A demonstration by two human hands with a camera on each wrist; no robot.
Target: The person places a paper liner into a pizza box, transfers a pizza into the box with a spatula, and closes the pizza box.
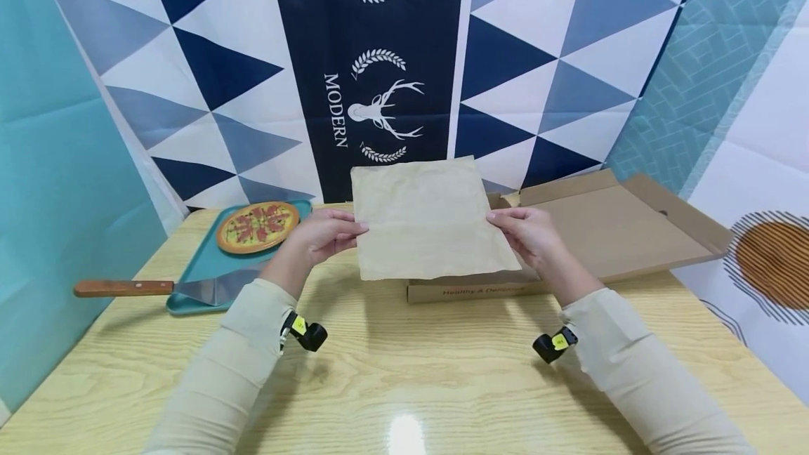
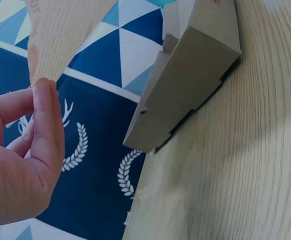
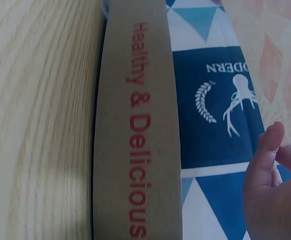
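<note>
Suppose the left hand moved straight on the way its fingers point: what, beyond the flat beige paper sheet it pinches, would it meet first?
Probably the bare right hand, pinching the opposite edge of the paper sheet; depth is hard to judge.

Near one box [image 1: 619, 227] were two hands [image 1: 331, 234] [image 1: 527, 234], two cameras [image 1: 312, 336] [image 1: 551, 347], one sheet [image 1: 430, 220]; left of it, one tray [image 1: 207, 260], one pizza [image 1: 259, 228], one spatula [image 1: 161, 288].
</note>
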